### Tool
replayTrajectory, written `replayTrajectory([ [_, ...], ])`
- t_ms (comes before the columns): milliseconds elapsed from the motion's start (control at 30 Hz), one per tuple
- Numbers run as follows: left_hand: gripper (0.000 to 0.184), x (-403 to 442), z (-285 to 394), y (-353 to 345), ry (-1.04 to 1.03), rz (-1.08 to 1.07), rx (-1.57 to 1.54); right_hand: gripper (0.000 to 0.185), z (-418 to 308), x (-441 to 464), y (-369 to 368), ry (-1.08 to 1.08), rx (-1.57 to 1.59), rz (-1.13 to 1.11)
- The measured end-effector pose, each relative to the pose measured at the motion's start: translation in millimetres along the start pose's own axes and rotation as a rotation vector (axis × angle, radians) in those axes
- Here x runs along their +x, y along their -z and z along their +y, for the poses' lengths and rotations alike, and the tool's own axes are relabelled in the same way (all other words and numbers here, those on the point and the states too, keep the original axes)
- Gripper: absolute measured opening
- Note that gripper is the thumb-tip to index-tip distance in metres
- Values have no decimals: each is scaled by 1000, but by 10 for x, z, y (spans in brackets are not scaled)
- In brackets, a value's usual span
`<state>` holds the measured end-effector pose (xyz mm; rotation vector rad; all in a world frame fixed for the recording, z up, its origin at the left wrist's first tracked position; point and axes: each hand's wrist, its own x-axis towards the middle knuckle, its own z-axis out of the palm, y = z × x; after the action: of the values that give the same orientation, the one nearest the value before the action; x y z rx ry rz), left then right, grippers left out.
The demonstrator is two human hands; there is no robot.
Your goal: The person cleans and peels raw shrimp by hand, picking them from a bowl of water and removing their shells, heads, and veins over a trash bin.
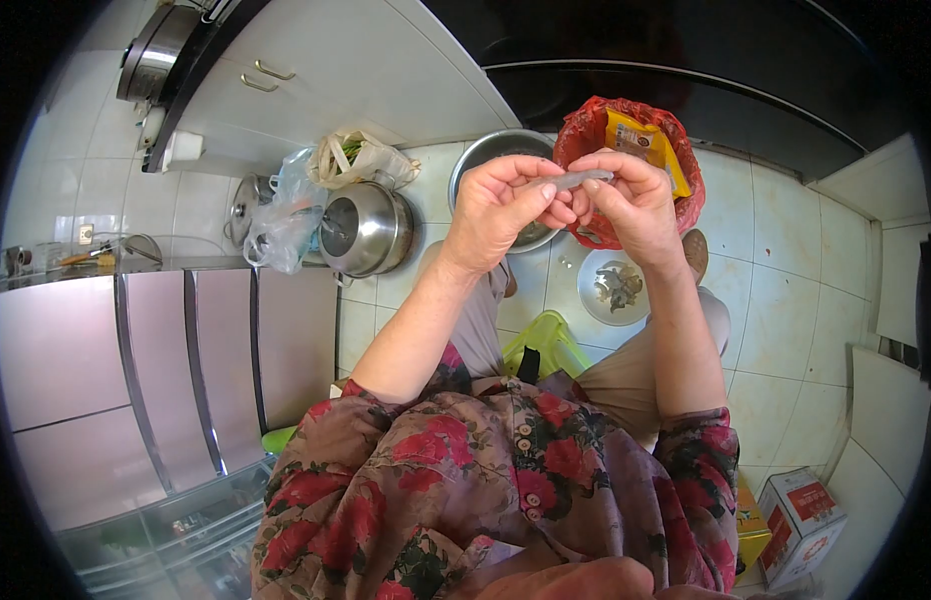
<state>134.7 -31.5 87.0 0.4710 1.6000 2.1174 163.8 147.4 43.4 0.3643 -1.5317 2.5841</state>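
Two hands meet on one slim grey piece (584, 179) (likely a shrimp): left hand (506, 212) and right hand (634, 200) both pinch it, thumb against fingers. Its long axis runs roughly nine to three o'clock, between the hands, neither clearly nearer. Outward: white dish (589, 302) at six from the right hand, metal basin (467, 163) near twelve from the left. Fingers cover the piece's ends; basin contents mostly hidden.

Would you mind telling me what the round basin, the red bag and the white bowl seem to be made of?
Round basin: probably stainless steel, with a grey metallic sheen.
Red bag: likely thin plastic, glossy and crinkled.
White bowl: smooth ceramic or plastic; its plain surface leaves that open.
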Motion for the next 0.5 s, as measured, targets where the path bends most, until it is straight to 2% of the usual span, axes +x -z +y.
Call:
replayTrajectory([
  [333,20,-34,-23,24,-17,-31,62,15,2,-4,7,-152,130,-43],
  [400,20,-36,-20,25,-12,-33,54,13,24,-5,-4,-183,301,-55],
  [500,20,-38,-15,29,-6,-33,24,13,88,0,-4,-154,393,-74],
])
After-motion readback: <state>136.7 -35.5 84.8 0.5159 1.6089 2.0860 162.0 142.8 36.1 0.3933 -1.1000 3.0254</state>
